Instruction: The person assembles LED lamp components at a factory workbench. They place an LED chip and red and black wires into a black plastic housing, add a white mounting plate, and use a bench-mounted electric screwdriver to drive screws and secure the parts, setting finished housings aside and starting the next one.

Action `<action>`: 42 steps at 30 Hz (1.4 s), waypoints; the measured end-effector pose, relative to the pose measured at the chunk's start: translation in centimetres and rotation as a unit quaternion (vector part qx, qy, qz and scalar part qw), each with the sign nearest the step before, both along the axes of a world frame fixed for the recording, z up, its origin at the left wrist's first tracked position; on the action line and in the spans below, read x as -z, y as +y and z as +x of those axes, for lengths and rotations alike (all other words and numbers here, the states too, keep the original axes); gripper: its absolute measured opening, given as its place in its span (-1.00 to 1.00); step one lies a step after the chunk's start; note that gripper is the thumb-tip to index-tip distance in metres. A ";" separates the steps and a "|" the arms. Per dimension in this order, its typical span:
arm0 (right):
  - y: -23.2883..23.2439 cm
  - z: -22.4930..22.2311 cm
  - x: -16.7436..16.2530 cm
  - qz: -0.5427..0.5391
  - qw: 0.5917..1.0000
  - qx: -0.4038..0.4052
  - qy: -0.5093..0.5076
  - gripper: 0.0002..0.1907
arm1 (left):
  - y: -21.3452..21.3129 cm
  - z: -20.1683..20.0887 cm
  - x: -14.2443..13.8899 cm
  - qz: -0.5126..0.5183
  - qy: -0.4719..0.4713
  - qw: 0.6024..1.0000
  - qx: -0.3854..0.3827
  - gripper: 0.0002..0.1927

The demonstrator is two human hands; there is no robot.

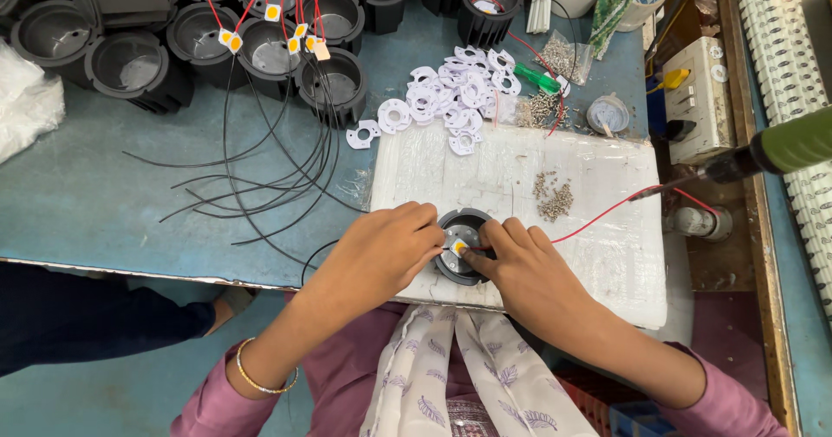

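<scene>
A black round lamp housing (462,225) sits on a white foam pad (607,255) near the table's front edge. A small yellow square chip (458,247) lies in the housing's middle. My left hand (377,255) pinches at the chip from the left, fingertips touching it. My right hand (524,272) presses on the chip from the right. A red wire (598,218) and a black wire run out from the housing.
Several black housings (332,80) with red and black wires crowd the back left. White ring-shaped plastic parts (459,90), a heap of small screws (553,198), a green screwdriver (537,77) and a hanging green-handled power tool (780,149) are nearby. A switch box (698,99) stands at right.
</scene>
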State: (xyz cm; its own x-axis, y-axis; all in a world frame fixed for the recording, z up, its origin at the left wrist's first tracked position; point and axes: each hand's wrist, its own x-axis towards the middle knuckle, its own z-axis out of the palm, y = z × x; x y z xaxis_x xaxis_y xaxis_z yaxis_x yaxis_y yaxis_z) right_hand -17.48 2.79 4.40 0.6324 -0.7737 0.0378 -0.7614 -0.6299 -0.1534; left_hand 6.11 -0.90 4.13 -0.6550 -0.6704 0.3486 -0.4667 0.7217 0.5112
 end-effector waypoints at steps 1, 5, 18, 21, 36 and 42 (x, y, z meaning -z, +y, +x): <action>-0.1 0.1 0.0 0.011 1.000 -0.006 0.010 -0.54 | 0.2 0.1 0.1 0.003 -0.006 1.000 -0.008 -0.88; -0.9 0.4 -0.6 0.031 0.998 -0.034 0.043 -0.53 | 1.0 0.6 0.3 0.021 0.029 0.999 -0.034 -0.87; -21.0 2.6 3.1 -0.021 0.995 -0.085 -0.045 -0.44 | 3.9 0.7 2.1 0.014 0.112 0.984 -0.140 -0.64; -23.4 4.1 5.8 -0.024 0.997 -0.064 -0.021 -0.32 | 4.3 1.2 2.0 0.011 0.130 0.981 -0.144 -0.56; -13.2 -0.2 -3.7 0.103 0.978 -0.118 -0.136 -0.36 | 4.1 2.0 2.3 0.059 0.233 0.949 -0.201 -0.29; -6.3 -0.3 -4.9 0.186 0.978 -0.072 -0.067 -0.36 | 4.0 1.2 2.1 0.030 0.234 0.947 -0.218 -0.39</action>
